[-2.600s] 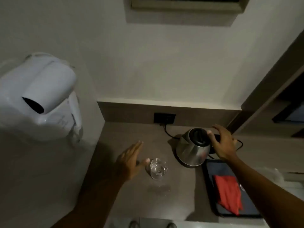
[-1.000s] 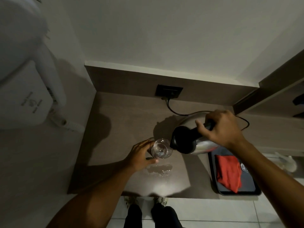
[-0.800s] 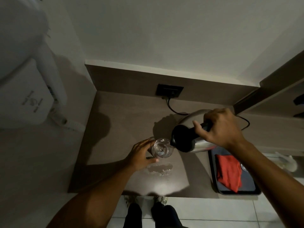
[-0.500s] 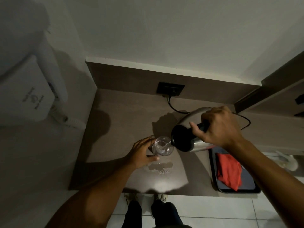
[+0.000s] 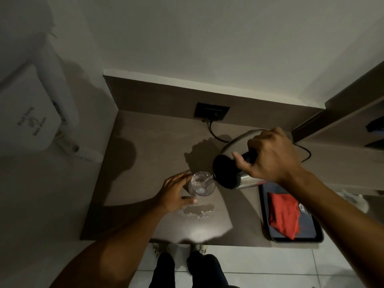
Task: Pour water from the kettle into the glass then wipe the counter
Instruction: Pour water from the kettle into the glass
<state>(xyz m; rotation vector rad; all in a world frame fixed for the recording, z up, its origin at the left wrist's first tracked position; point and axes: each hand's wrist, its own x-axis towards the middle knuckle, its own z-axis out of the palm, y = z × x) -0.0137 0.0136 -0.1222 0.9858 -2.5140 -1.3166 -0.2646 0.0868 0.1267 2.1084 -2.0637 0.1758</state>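
Two hands busy, pour in progress.
right hand (image 5: 270, 157) wrapped tight around the handle of the kettle (image 5: 234, 161), which is tipped with its spout over the rim of the glass (image 5: 201, 183); thin stream entering the bowl; left hand (image 5: 173, 191) cupped loosely beside the glass, fingers half spread, thumb by its base, steadying it rather than clamping it; glass stands mid-counter (image 5: 145, 146), puddle (image 5: 197, 210) just in front of it; advice: keep tilt shallow, spout close above rim, level off early since the glass looks small; red cloth (image 5: 283, 215) waits on the tray (image 5: 318, 239) at right for the wipe.
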